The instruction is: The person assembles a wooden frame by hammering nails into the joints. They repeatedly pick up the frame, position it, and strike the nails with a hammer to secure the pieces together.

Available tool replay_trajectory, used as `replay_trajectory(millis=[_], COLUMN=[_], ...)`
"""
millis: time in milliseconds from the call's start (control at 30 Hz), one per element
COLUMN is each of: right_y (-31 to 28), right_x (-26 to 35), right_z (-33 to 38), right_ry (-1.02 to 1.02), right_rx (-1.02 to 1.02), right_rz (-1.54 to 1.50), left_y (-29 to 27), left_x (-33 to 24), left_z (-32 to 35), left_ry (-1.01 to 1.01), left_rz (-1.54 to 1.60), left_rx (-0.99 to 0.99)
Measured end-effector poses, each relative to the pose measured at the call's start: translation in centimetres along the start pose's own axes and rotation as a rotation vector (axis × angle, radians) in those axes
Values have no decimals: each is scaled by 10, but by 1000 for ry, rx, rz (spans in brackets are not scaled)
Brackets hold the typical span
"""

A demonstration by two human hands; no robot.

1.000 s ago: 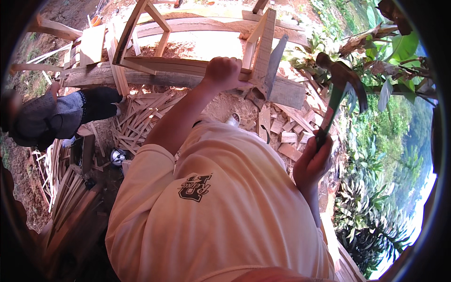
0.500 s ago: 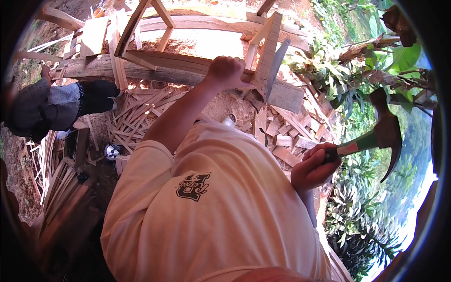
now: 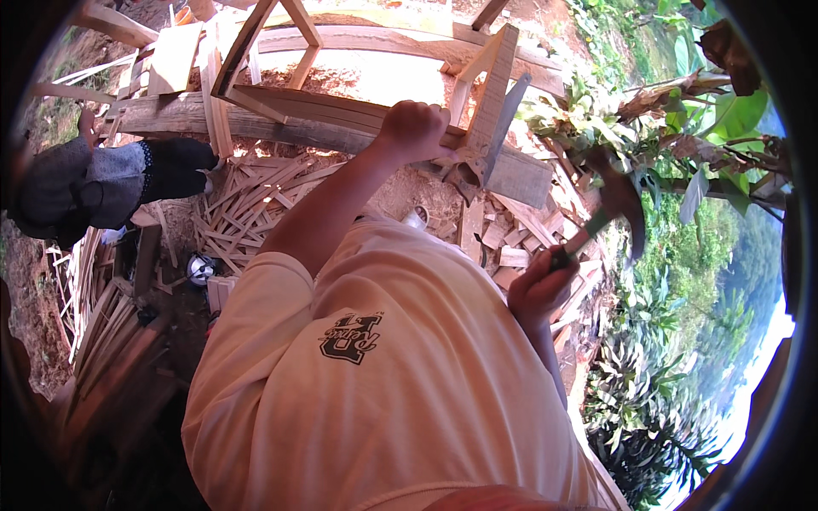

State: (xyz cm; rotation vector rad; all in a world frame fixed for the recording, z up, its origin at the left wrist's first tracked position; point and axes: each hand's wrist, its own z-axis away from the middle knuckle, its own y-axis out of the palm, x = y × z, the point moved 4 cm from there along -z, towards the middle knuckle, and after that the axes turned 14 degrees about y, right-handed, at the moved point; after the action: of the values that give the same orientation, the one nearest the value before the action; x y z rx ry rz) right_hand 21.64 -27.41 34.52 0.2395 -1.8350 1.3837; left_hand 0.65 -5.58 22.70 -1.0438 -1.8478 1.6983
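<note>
My left hand is closed over the lower rail of a wooden frame, near its right-hand end. This frame is made of nailed-together boards and rests on a long timber beam. In my closed right hand is a claw hammer, gripped by its dark handle end. The hammer's head is raised, pointing up and right, apart from the frame. A flat grey blade, like a handsaw's, leans just right of the frame's end post. What the left fingertips touch beneath the rail is hidden.
Another person in dark clothes is at the left. Loose wooden strips and cut block offcuts cover the ground beyond me. Stacked boards lie lower left. Green plants border the right side.
My right hand has swung the hammer up and to the left, closer to the frame's end. My left hand keeps its hold on the rail.
</note>
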Motion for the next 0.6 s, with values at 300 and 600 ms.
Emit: replay_trajectory(millis=[300,600], right_y=[-44,8], right_x=[18,-9], right_z=[-4,-15], right_ry=[14,42], right_rx=[-88,251], right_rz=[-94,207], left_y=[-4,1], left_x=[4,2], left_z=[8,-5], left_ry=[-37,-11], left_rz=[-15,-22], left_rx=[-25,-25])
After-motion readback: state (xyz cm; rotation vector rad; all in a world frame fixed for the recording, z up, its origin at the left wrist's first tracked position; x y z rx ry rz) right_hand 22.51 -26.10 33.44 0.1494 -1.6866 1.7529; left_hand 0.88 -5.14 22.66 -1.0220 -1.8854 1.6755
